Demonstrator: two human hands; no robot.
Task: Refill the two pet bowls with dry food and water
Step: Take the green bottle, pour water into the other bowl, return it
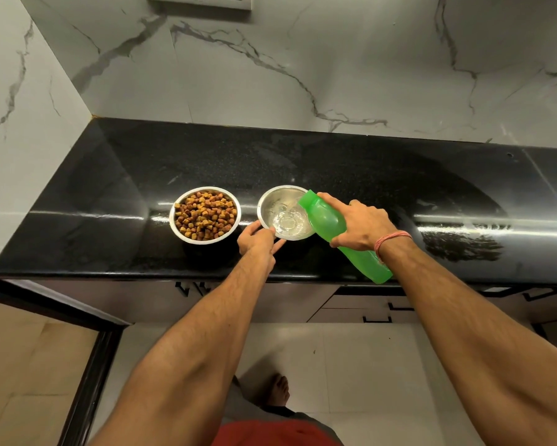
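Observation:
Two steel bowls stand side by side on the black counter [335, 162]. The left bowl [177, 227] is heaped with brown and yellow kibble [205, 215]. The right bowl [272, 197] holds a shallow pool of water. My left hand [257, 241] grips that bowl's near rim with thumb and fingers. My right hand [359, 225] is wrapped around a green plastic bottle [325, 217], tilted with its open mouth over the bowl's right edge. Water runs from it into the bowl. A thread band circles my right wrist.
A marble wall rises behind the counter and at its left end. Drawers with black handles [402, 305] sit below the counter's front edge. My bare foot [278, 389] stands on the pale tiled floor. A dark door frame [87, 375] is at the lower left.

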